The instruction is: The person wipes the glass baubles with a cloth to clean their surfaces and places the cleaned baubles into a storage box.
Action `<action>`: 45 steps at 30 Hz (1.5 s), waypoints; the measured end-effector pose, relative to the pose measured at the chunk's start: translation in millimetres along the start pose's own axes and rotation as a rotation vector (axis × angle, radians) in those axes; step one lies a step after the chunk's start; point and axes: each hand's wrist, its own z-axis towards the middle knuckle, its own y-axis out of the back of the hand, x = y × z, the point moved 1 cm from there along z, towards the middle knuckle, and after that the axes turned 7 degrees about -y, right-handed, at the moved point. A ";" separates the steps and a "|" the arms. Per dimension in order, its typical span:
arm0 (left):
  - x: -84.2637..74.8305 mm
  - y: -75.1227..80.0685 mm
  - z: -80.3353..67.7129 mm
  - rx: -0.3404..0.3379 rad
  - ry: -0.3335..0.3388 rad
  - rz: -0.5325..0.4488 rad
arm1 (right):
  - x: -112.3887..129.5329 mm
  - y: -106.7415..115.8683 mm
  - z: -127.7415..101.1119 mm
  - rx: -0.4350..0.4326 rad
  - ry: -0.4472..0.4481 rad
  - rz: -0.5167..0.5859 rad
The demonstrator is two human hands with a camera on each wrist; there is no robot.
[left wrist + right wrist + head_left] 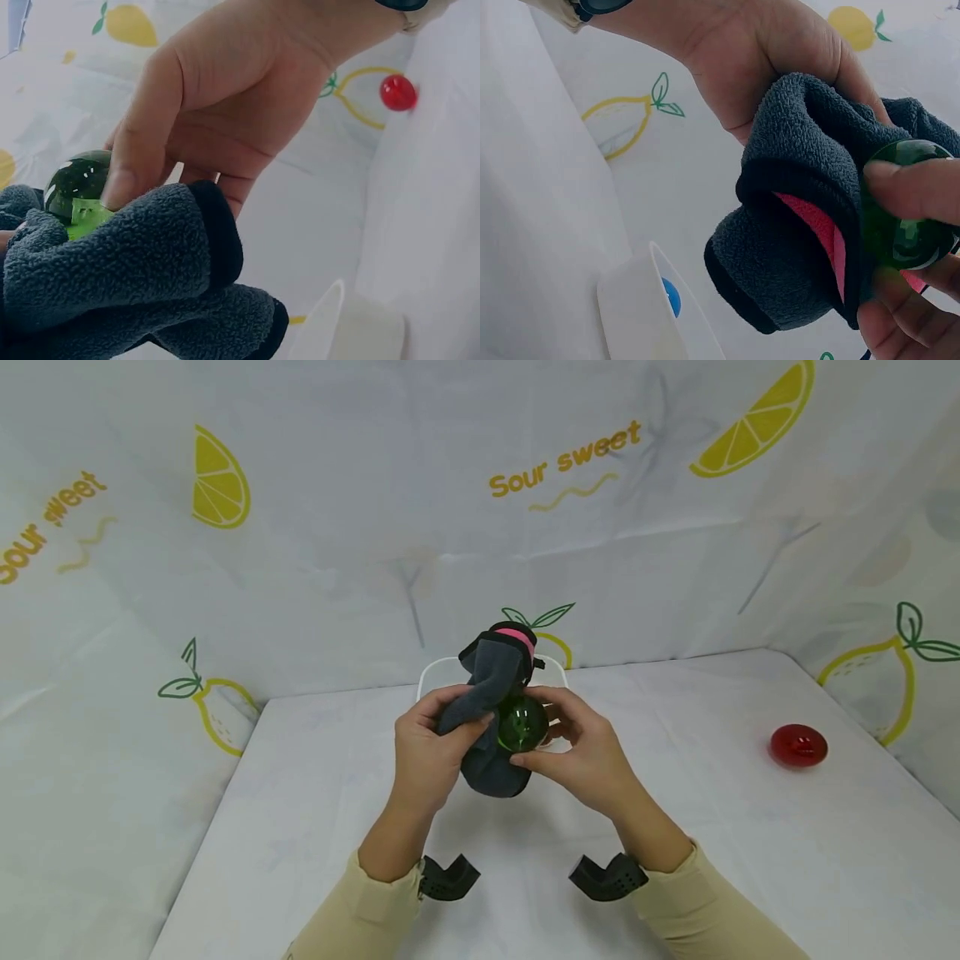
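My left hand (427, 747) grips a dark grey fleecy cloth (495, 672) with black edging and a pink inner side. A shiny, see-through green ball (523, 724) lies against the cloth, and my right hand (581, 747) holds it between thumb and fingers. In the left wrist view, the right thumb (127, 176) presses the ball close to a cloth fold. The right wrist view shows the cloth (802, 142) draped from the left hand (757, 52), with the green ball (911, 202) partly covered by the right fingers.
A white container (425, 672) stands behind the hands, mostly hidden; the right wrist view shows a blue ball (671, 296) inside it. On the table's right side lies a red ball (798, 746). A lemon-printed white sheet (337, 568) hangs behind the table.
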 end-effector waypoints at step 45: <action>-0.2 -4.0 -4.8 0.302 0.084 0.003 | 0.7 9.8 -1.4 -0.065 -0.164 -0.228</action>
